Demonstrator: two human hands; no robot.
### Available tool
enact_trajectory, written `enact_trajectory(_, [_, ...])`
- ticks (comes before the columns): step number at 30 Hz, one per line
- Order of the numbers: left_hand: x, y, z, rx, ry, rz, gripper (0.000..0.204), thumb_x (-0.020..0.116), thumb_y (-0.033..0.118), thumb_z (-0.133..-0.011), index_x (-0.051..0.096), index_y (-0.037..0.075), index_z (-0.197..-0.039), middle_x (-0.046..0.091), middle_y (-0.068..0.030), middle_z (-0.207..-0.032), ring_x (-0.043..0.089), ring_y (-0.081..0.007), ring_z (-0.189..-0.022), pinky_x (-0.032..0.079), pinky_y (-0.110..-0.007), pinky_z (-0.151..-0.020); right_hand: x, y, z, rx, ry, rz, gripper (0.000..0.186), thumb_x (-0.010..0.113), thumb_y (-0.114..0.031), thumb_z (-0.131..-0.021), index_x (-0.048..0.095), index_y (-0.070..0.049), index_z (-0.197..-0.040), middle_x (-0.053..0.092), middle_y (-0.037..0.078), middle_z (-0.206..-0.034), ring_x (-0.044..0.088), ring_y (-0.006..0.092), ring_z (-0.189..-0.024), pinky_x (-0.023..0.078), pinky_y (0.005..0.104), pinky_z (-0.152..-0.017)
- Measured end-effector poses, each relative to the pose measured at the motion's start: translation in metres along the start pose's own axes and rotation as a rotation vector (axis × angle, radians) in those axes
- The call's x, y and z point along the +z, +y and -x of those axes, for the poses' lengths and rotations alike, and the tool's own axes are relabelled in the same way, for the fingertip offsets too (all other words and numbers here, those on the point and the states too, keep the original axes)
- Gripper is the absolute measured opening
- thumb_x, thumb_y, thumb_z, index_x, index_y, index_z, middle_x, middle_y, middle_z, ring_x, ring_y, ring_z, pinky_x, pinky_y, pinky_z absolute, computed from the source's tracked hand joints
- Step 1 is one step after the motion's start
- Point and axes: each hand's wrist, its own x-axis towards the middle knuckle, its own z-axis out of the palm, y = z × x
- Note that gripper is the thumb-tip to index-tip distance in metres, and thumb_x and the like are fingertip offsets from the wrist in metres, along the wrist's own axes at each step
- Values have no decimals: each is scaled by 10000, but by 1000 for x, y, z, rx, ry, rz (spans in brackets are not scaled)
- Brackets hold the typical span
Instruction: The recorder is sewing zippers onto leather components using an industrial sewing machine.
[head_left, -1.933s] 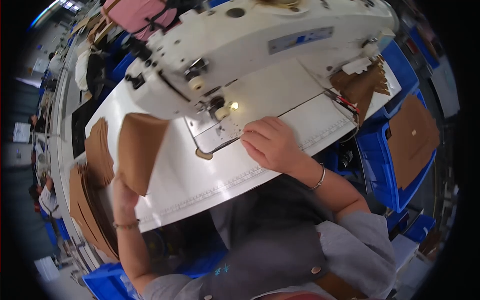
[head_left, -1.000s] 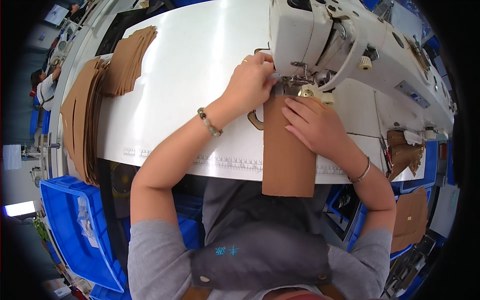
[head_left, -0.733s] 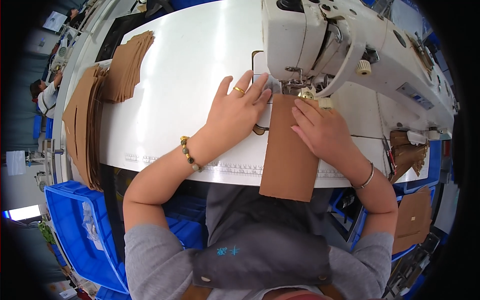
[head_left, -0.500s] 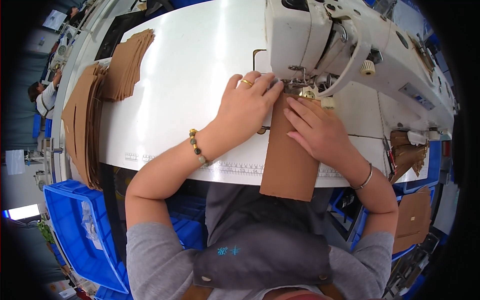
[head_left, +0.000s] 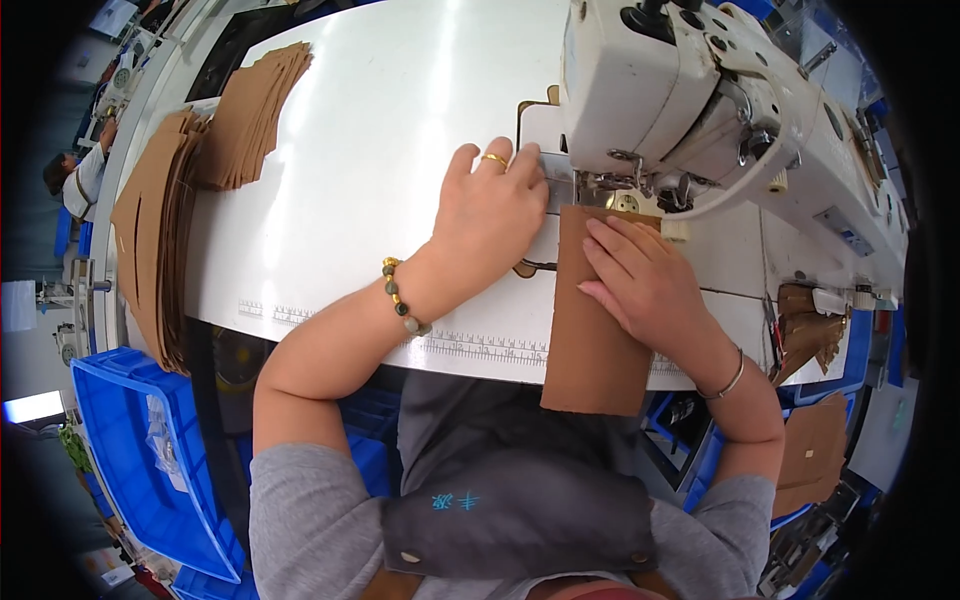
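Brown panel (head_left: 595,345): lies flat on the tabletop (head_left: 370,150), on the near side of the presser foot (head_left: 606,184) of the white sewing machine (head_left: 625,95); projects past the front edge toward the dark apron (head_left: 510,525).
Key relation: far end of the panel to presser foot; sits just beside it. Not possible to tell whether tucked under.
Nearer hand: right, in contact with the panel; left close by, but apart from it.
Right hand (head_left: 645,275): reaches in from lower right; rests on the right-hand part of the panel, near the far end.
Right fingers: extended and slightly apart, laid flat on the upper face; thumb set wide toward the left edge; pinching nothing visible. Panel directly beneath.
Left hand (head_left: 490,220): placed just left of the panel, over the tabletop.
Left fingers: spread and a little bent, directed away from the body. Contact with the surface below: cannot tell. Panel to the right and toward the body.
Panel direction: points with one short end at the presser foot, the other at the body.
Panel long axis: runs from machine to body, crossing the ruler scale (head_left: 460,348) nearly square; leans slightly, with the near end left of the far end.
Left-side stock: stacked brown pieces (head_left: 255,115), beside larger slotted pieces (head_left: 155,245).
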Motion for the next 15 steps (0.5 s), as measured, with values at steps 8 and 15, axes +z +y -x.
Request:
enact_trajectory(8, [5, 15, 3, 36, 114, 130, 412, 683, 137, -846, 737, 119, -1254, 663, -21, -1128, 614, -226, -1078, 476, -405, -900, 2, -1, -2, 3, 7, 41, 459, 792, -300, -878, 700, 3, -1209, 669, 143, -1317, 646, 292, -1219, 540, 396, -900])
enact_trajectory(15, [15, -2, -11, -42, 96, 126, 345, 652, 119, -880, 699, 122, -1221, 657, -54, -1150, 613, -250, -1113, 455, -476, -954, 3, -5, -4, 49, -2, 37, 477, 767, -284, -900, 680, -19, -1288, 647, 154, -1365, 639, 310, -1228, 536, 398, -896])
